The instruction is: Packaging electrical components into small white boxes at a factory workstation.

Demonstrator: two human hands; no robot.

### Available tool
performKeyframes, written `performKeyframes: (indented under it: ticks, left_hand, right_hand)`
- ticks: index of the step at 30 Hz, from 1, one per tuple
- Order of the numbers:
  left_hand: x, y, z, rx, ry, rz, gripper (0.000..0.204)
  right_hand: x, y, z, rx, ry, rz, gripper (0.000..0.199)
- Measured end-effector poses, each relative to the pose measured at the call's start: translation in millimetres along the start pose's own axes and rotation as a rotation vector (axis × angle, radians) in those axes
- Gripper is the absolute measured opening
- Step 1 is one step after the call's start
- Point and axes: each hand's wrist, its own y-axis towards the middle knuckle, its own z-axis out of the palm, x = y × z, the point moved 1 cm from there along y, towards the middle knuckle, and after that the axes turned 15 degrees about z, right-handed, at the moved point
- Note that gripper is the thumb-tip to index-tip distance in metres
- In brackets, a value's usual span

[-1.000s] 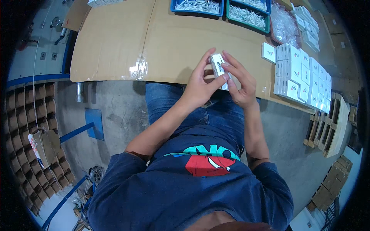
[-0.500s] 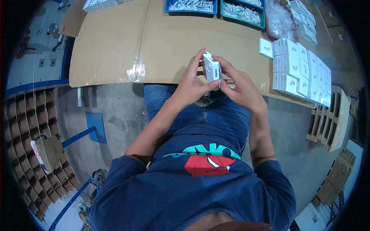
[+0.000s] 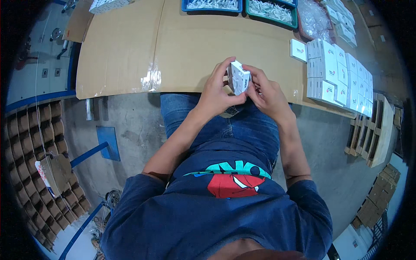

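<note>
A small white box (image 3: pixel 239 79) with dark print is held upright above the table's near edge. My left hand (image 3: pixel 219 91) grips its left side, the thumb at the lower edge and the fingers at the top. My right hand (image 3: pixel 266 92) is closed at the box's right edge, its fingertips and thumb pressed against it. Part of the box's right side is hidden by those fingers. Both hands are over my lap, close to the cardboard-covered table (image 3: pixel 190 52).
Stacked white boxes (image 3: pixel 336 78) stand at the table's right, with a single white box (image 3: pixel 298 50) beside them. Far back are a blue tray (image 3: pixel 212 9) and a green tray (image 3: pixel 272 21) of small white pieces. Clear plastic bags (image 3: pixel 315 21) fill a red container. A wooden pallet (image 3: pixel 372 128) is at right.
The box has turned so that more of its broad face shows. My right fingers have shifted along its right edge, and the left hand keeps its grip.
</note>
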Motion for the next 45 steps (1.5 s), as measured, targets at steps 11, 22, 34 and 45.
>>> performKeyframes:
  ticks: [11, 22, 34, 45]
  left_hand:
    - [-5.6, 1.1, 6.6, -0.081, -0.009, 0.058, 0.097]
    - [-2.7, 6.6, 1.6, -0.134, -0.267, 0.052, 0.094]
    - [71.5, 22.1, -23.3, -0.499, -0.028, -0.208, 0.034]
    - [75.8, 15.5, -35.6, -0.031, 0.840, -0.087, 0.117]
  right_hand:
    - [18.3, 1.8, -10.4, -0.066, -0.135, 0.049, 0.041]
    - [14.1, 14.0, 3.2, -0.208, 0.107, -0.042, 0.035]
    - [-125.6, 74.8, 17.8, -0.562, 0.238, 0.365, 0.031]
    - [-122.0, 59.9, 17.4, -0.465, -0.099, 0.323, 0.055]
